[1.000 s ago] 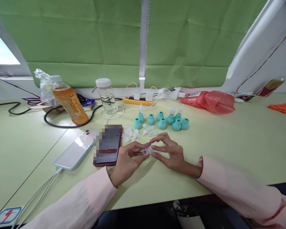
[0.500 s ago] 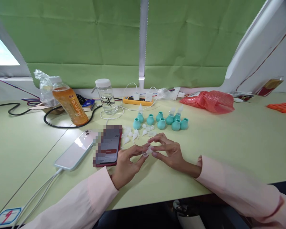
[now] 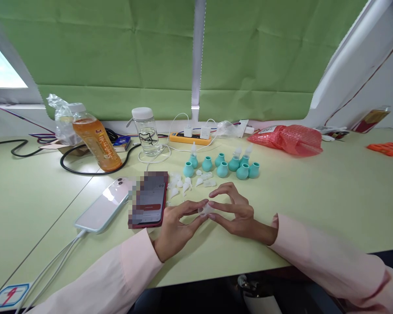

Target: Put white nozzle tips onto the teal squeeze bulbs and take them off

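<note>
From my end of the feed, I have both hands in the middle of the tabletop, meeting over one small translucent piece. My left hand has its fingers drawn into a close pinch on the piece's left end, thumb below and fingertips above. My right hand pinches the right end between thumb and a finger, the gap just as narrow, while another finger arches up clear of it. The fingertips cover much of the piece, so I can't make out its full shape. Just beyond my hands lie small white parts, with clear tubes beside them. Farther back stand nine teal bulbs, three of them topped with translucent tips. Near my left hand I see a red-cased phone, and beside that a pale phone with cables at its lower end. Along the back are a leaning orange drink bottle, a clear bottle, a yellow power strip and a red bubble-wrap bag.
</note>
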Demonstrator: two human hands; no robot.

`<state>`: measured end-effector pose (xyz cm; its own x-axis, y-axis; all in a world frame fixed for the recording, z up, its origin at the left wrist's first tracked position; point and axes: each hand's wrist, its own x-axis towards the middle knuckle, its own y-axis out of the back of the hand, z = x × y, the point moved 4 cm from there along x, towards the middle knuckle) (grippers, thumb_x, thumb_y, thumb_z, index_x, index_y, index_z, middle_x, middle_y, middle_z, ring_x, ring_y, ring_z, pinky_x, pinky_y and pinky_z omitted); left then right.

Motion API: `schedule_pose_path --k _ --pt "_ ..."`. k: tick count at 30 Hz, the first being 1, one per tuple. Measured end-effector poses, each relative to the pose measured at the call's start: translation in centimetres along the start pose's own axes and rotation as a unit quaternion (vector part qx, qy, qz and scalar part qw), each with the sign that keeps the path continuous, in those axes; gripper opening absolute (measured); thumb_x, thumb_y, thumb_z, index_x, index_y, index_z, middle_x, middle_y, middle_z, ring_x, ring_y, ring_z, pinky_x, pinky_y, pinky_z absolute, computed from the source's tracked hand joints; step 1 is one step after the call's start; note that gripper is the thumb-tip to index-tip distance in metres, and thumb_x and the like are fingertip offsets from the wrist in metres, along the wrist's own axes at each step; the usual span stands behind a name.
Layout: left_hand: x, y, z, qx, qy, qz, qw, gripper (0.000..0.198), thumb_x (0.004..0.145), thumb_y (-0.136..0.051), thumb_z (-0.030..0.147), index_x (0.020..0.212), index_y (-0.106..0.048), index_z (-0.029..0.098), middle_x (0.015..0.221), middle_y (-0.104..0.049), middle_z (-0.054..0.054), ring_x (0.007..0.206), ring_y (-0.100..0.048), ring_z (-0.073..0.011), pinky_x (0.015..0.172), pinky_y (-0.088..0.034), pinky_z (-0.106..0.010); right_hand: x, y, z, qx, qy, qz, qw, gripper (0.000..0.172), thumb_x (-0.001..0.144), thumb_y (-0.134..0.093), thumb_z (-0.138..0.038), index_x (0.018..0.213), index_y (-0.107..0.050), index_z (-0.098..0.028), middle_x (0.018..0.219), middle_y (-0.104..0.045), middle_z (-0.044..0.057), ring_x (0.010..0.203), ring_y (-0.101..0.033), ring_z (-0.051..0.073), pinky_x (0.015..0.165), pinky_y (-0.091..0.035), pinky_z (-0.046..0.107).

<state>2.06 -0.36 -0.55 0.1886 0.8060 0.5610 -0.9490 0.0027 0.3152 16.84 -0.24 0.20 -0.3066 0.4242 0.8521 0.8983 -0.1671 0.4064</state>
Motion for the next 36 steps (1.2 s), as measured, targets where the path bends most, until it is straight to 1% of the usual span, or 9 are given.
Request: schedule_pose_path --k 10,18,21,24,27,30,31,33,36 --pt "0.1 -0.1 0.1 -0.008 0.019 0.004 1.000 0.018 0.063 -0.066 0.022 0.081 -0.064 0.018 0.075 -0.068 -0.001 0.067 -0.064 -0.0137 0.065 -0.055 -0.023 0.0 -0.3 0.1 0.054 -0.032 -0.001 0.998 0.036 0.064 -0.064 -0.007 0.094 -0.060 -0.027 0.086 -0.057 0.004 0.079 -0.050 0.016 0.069 -0.043 0.038" --pt "0.1 0.1 0.2 0.044 -0.028 0.018 0.998 0.018 0.063 -0.066 0.021 0.081 -0.064 0.018 0.073 -0.069 0.000 0.063 -0.064 -0.0137 0.060 -0.055 -0.022 -0.2 -0.7 0.3 0.087 -0.062 -0.002 0.994 0.037 0.064 -0.064 -0.008 0.094 -0.061 -0.029 0.086 -0.057 0.003 0.078 -0.051 0.016 0.070 -0.042 0.038" --pt "0.0 0.1 0.5 0.063 -0.063 0.015 0.996 0.017 0.065 -0.064 0.018 0.082 -0.063 0.019 0.074 -0.069 0.000 0.063 -0.064 -0.0134 0.060 -0.054 -0.021 -0.3 -0.7 0.5 0.122 -0.103 -0.011 0.987 0.035 0.064 -0.064 -0.011 0.093 -0.062 -0.031 0.086 -0.056 0.003 0.080 -0.051 0.015 0.072 -0.043 0.037" --pt "0.0 0.2 0.7 0.060 -0.100 0.004 0.993 0.018 0.068 -0.061 0.013 0.085 -0.061 0.019 0.082 -0.068 -0.002 0.074 -0.063 -0.0146 0.068 -0.052 -0.024 -0.5 -0.9 1.2 0.218 -0.203 -0.024 0.955 0.027 0.067 -0.063 -0.018 0.092 -0.063 -0.030 0.089 -0.053 0.003 0.086 -0.051 0.015 0.076 -0.043 0.035" --pt "0.1 0.2 0.9 0.039 -0.132 -0.018 0.990 0.019 0.071 -0.056 0.008 0.085 -0.059 0.019 0.094 -0.064 -0.005 0.087 -0.059 -0.0168 0.076 -0.049 -0.029 -0.9 -1.1 2.3 0.315 -0.323 -0.011 0.892 0.032 0.068 -0.063 -0.028 0.100 -0.060 -0.026 0.091 -0.055 0.004 0.090 -0.051 0.016 0.079 -0.042 0.034" --pt "0.3 0.2 0.9 0.050 -0.147 -0.028 0.987 0.017 0.071 -0.054 0.007 0.082 -0.060 0.019 0.088 -0.061 -0.007 0.083 -0.057 -0.0163 0.070 -0.048 -0.029 -1.4 -1.9 3.3 0.379 -0.422 -0.043 0.823 0.031 0.068 -0.061 -0.035 0.094 -0.063 -0.019 0.081 -0.060 0.005 0.078 -0.054 0.015 0.072 -0.044 0.031" --pt "0.4 0.2 1.0 0.054 -0.150 -0.029 0.987 0.018 0.071 -0.054 0.006 0.083 -0.061 0.018 0.085 -0.060 -0.007 0.080 -0.056 -0.0156 0.067 -0.047 -0.028 -1.5 -2.2 3.5 0.397 -0.434 -0.064 0.806 0.029 0.068 -0.061 -0.036 0.089 -0.064 -0.017 0.076 -0.060 0.004 0.072 -0.055 0.014 0.068 -0.044 0.030" --pt "0.4 0.2 1.0 0.051 -0.156 -0.036 0.986 0.019 0.070 -0.056 0.006 0.084 -0.061 0.018 0.080 -0.059 -0.006 0.075 -0.055 -0.0144 0.065 -0.047 -0.027 -1.6 -2.5 3.6 0.424 -0.432 -0.097 0.790 0.024 0.066 -0.063 -0.034 0.080 -0.065 -0.014 0.068 -0.061 0.003 0.063 -0.055 0.012 0.062 -0.044 0.027" --pt "0.4 0.0 1.2 0.035 -0.166 -0.040 0.985 0.020 0.069 -0.057 0.006 0.084 -0.061 0.017 0.078 -0.059 -0.005 0.072 -0.055 -0.0139 0.064 -0.046 -0.027 -1.7 -2.6 3.5 0.426 -0.414 -0.122 0.795 0.017 0.066 -0.064 -0.027 0.075 -0.065 -0.013 0.061 -0.059 0.001 0.057 -0.052 0.009 0.056 -0.041 0.022"
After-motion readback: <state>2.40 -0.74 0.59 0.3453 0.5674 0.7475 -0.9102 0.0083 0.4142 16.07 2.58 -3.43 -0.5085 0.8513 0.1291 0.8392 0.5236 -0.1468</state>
